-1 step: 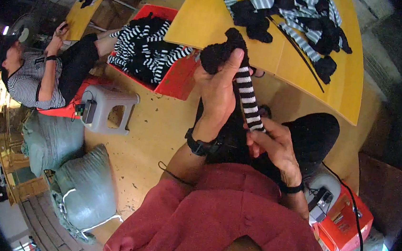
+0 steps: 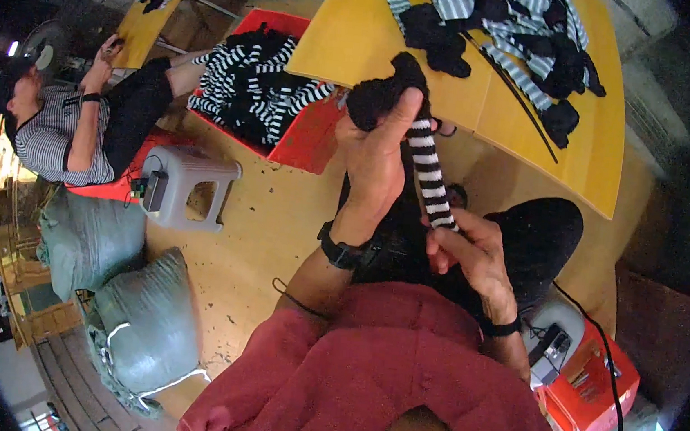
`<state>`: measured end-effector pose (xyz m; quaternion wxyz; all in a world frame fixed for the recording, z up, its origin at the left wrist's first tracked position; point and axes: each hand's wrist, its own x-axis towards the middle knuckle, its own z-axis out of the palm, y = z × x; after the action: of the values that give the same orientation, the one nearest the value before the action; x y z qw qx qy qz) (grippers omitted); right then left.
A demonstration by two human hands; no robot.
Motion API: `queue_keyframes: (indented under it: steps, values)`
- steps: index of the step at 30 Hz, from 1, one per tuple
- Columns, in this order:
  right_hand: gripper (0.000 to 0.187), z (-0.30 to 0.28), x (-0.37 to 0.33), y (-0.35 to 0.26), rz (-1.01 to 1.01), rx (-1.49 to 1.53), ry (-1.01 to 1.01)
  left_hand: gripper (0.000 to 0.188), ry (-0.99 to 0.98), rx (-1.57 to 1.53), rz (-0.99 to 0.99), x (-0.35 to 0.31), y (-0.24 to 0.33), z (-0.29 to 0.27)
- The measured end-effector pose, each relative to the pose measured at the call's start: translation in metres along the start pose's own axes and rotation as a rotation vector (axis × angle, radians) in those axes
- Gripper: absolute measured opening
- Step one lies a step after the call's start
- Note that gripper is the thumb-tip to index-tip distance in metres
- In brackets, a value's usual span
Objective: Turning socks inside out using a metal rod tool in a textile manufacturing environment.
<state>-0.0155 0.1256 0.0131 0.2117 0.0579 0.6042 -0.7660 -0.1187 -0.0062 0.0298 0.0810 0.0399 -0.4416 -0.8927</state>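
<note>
A knitted tube with black and white stripes (image 2: 428, 170) and a fuzzy black end (image 2: 374, 101) stretches between my hands, above my lap. My left hand (image 2: 374, 165) is closed round it near the black end, thumb pressed on top. Lower down and to the right, the fingers of my right hand (image 2: 477, 248) pinch the other end of the striped part. That end is partly hidden by the fingers. Ahead on the yellow table (image 2: 361, 32) lies a pile of similar pieces (image 2: 513, 33), striped grey with black ends, and a thin dark rod (image 2: 522, 112).
A red crate (image 2: 307, 134) full of striped pieces stands at the left of the table. Further left, a person (image 2: 65, 133) in a striped shirt sits near a grey plastic stool (image 2: 192, 186). Stuffed grey-green sacks (image 2: 151, 326) lie nearby. At right, a black cable (image 2: 607, 362) hangs by a red crate (image 2: 596, 393).
</note>
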Motion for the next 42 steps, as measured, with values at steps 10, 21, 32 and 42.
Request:
queue_keyframes:
  steps: [10, 21, 32, 42]
  values:
    - [0.023, -0.008, -0.002, 0.025, -0.291, -0.406, 0.104, 0.014, -0.127, -0.034, -0.218, -0.018, 0.015, -0.009]
    - [0.018, -0.008, -0.014, -0.036, -0.407, -0.009, 0.366, 0.013, -0.392, 0.168, -0.295, -0.065, 0.006, -0.002]
    - [0.014, -0.010, -0.022, -0.016, -0.681, -0.293, 0.650, 0.019, -0.282, 0.310, -0.264, -0.066, 0.002, 0.001]
    - [0.021, -0.012, -0.019, -0.017, -1.031, -0.818, 0.649, 0.010, -0.409, 0.501, -0.183, -0.081, 0.011, 0.004]
